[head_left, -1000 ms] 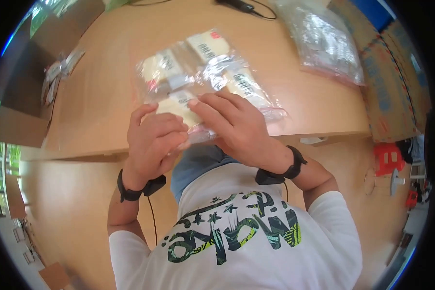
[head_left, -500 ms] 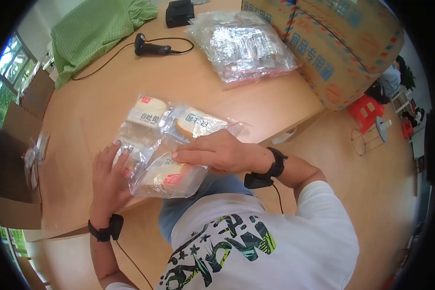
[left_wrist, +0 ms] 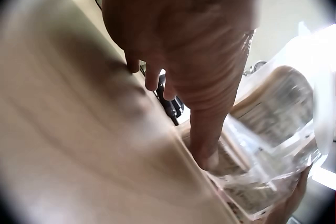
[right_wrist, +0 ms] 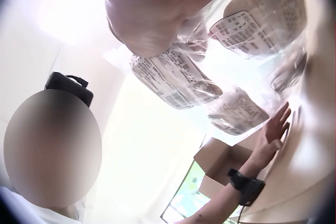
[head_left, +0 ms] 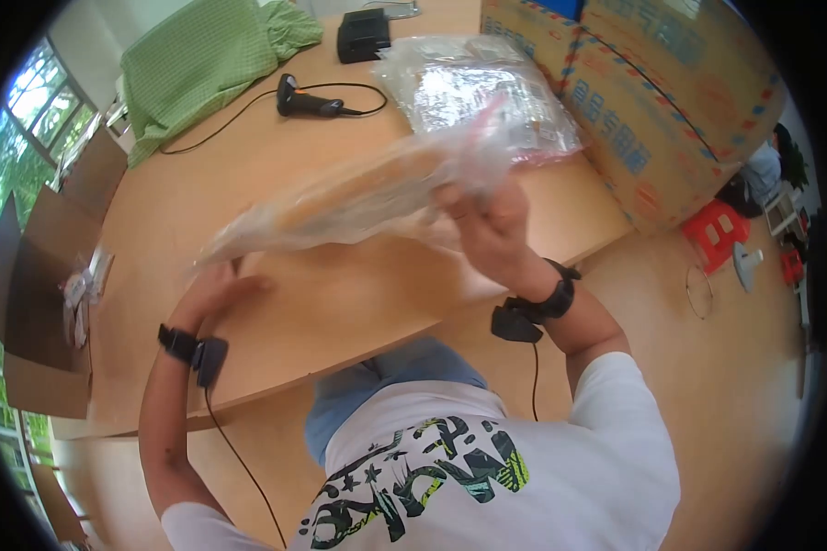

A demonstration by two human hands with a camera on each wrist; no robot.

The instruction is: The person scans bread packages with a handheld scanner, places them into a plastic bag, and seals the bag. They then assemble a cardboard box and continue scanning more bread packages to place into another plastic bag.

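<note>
A clear plastic bag [head_left: 358, 197] of packaged bread slices hangs tilted over the table, blurred by motion. My right hand [head_left: 496, 230] grips its bunched right end, with a pink edge sticking up above the fingers. At the bag's lower left end is my left hand [head_left: 216, 289], low over the tabletop with its fingers extended. Seen from below in the right wrist view, several bread packs [right_wrist: 239, 111] show printed labels through the plastic. The left wrist view has the left thumb [left_wrist: 205, 134] pointing toward the bag, in front of the packs.
Another filled plastic bag [head_left: 473, 87] lies at the back beside stacked cardboard boxes [head_left: 616, 138]. A corded barcode scanner [head_left: 312, 104], a black device [head_left: 363, 37] and a green checked cloth [head_left: 193, 73] are at the back. An open carton [head_left: 50, 303] stands at the left.
The bag of bread lay on the table with both hands on it; its near part was then folded up. Now the right hand has raised it, and the left hand has shifted left.
</note>
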